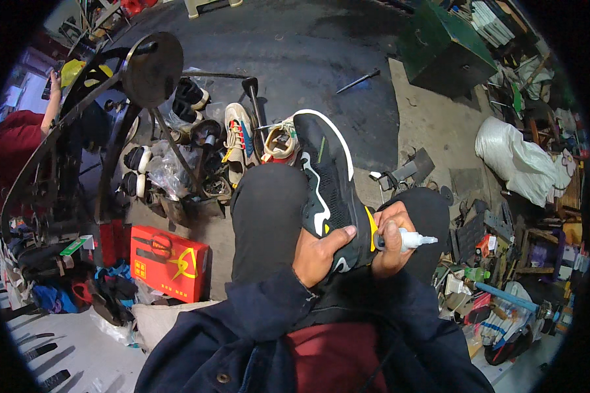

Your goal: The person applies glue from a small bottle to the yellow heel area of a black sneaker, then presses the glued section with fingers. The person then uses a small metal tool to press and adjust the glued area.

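A black sneaker (334,187) with white wavy trim and yellow accents lies across my lap, its toe pointing away from me. My left hand (319,254) grips the shoe near its heel, the thumb pressed on the upper. In my right hand (393,245) is a small white squeeze bottle (410,240) with a clear pointed nozzle, aimed to the right. The fingers of that hand also rest against the sneaker's yellow-edged sole side. My left fingers under the shoe are hidden.
Several shoes, including a beige sneaker (238,134), lie beyond my left knee beside a black metal stand (154,69). A red box (169,263) is at the left. A green chest (444,49), a white sack (512,157) and cluttered tools line the right. Another person's arm (51,105) shows far left.
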The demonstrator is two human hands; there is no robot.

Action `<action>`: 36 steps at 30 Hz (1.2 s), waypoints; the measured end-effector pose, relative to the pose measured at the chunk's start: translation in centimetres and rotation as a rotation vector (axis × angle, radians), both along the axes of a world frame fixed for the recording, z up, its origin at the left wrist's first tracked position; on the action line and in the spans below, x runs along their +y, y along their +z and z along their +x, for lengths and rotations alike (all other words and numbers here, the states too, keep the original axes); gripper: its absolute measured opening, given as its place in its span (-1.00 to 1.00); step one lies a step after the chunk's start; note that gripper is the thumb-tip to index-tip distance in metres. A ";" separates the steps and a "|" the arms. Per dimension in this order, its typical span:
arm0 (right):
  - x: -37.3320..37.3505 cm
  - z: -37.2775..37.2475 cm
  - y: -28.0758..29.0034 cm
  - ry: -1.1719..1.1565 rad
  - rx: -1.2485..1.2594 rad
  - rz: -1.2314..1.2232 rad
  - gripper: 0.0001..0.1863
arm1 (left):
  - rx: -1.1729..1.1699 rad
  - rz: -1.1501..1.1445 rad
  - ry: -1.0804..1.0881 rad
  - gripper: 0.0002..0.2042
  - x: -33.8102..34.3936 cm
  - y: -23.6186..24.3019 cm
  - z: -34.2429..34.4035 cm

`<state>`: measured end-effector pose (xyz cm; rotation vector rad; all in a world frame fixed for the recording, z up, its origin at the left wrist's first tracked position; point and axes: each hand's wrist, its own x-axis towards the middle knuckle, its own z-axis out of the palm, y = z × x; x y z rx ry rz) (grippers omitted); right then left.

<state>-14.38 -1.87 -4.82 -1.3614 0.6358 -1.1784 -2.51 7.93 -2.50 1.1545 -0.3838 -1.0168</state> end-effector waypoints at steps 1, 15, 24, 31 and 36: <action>0.0 0.0 0.1 -0.007 0.008 -0.006 -0.69 | 0.049 0.010 -0.001 -0.61 0.0 0.0 -0.1; -0.8 -0.2 0.4 0.025 0.230 -0.079 -0.71 | 0.042 0.003 -0.029 -0.53 -0.1 -1.3 -0.5; -2.0 -1.3 1.2 0.002 0.264 -0.131 -0.62 | -0.055 0.025 -0.120 -0.46 0.3 -0.9 0.2; -4.4 1.5 6.0 0.065 0.178 -0.258 -0.73 | -0.340 -0.109 -0.089 -0.66 -2.2 2.6 3.9; -6.1 3.9 8.0 0.176 0.276 -0.293 -0.72 | -0.374 -0.147 -0.073 -0.71 -3.6 3.5 6.3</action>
